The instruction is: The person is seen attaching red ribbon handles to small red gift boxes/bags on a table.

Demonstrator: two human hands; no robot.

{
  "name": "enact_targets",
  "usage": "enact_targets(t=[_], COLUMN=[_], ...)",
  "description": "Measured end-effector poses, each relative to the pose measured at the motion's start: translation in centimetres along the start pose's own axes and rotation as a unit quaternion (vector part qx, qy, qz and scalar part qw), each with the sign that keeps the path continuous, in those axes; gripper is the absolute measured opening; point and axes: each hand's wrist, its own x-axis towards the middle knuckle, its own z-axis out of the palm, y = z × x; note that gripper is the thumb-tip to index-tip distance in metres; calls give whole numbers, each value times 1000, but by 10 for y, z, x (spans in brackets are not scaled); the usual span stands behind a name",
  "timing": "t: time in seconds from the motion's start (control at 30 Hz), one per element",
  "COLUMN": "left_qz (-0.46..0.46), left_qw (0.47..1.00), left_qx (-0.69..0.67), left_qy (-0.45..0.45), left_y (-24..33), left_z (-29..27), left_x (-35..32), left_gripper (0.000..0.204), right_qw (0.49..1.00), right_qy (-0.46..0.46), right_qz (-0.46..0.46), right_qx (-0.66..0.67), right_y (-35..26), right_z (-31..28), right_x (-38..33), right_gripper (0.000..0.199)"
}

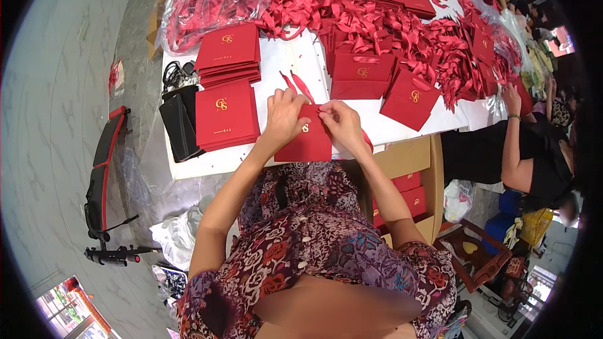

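A red paper gift bag (303,148) with gold print lies flat at the table's front edge. My left hand (286,113) is closed at its top left, thumb and fingers pressed together on the bag's upper edge. At the top right, my right hand (343,123) pinches at the same edge; what lies between its fingertips is too small to make out. A red ribbon (303,88) extends from the bag's top, away from me. More red ribbon hangs beside my right wrist. Left of the bag is a stack of flat red bags (227,116).
Another stack of red bags (227,47) stands behind the first. Ribboned bags (362,75) fill the right of the white table (301,50). A plastic bag of ribbons (217,0), a black phone (180,125) and a carton (414,157) holding red bags are nearby. Another person (512,144) works at right.
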Motion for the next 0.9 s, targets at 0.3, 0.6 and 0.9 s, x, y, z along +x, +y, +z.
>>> enact_targets(t=[0.3,0.6,0.9], left_qz=[-56,-28,-84], left_qw=[992,998,982], left_qx=[-112,-43,-168], left_qy=[-18,48,-13], left_y=[-2,20,11], left_z=[15,9,0], left_x=[-1,-8,-4], left_gripper=[33,25,32], right_qw=[998,997,992], right_qy=[12,-2,28], right_qz=[47,72,-67], right_qx=[-42,-41,-104], right_y=[-9,-27,-31], right_z=[6,1,1], right_x=[7,10,5], right_gripper=[13,14,8])
